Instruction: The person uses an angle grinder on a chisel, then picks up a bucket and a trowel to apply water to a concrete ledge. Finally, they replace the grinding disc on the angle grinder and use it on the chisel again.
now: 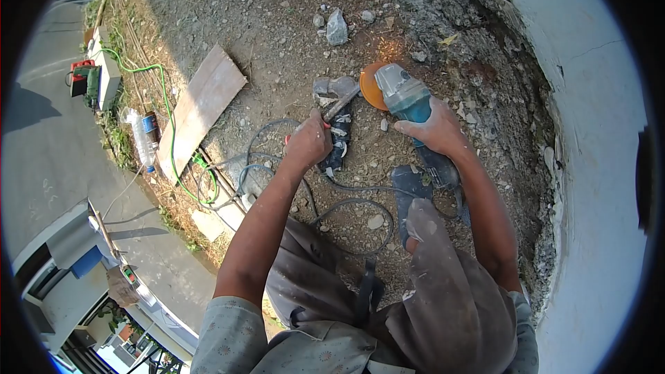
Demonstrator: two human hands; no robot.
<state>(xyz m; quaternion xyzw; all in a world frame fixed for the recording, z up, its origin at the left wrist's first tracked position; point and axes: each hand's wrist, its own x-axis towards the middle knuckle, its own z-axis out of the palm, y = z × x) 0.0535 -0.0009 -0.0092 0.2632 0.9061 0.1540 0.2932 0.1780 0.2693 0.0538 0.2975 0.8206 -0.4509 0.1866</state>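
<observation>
My right hand (438, 129) wraps round the body of a teal angle grinder (410, 101). Its orange disc (373, 86) faces left, and orange sparks (392, 50) fly over the soil beyond it. My left hand (309, 140) is closed round a grey metal chisel (342, 101), with a bit of red showing at the hand's left side. The chisel's far end meets the edge of the disc. Beneath it on the ground lies a hammer (335, 87) with a grey metal head and a dark handle wrapped in torn material.
A grey cable (353, 202) loops over the stony soil between my feet. Left lie a plywood board (208, 100), a green cord (166, 90) and a plastic bottle (142, 142). A large stone (337, 28) sits ahead. A white wall (589, 97) runs along the right.
</observation>
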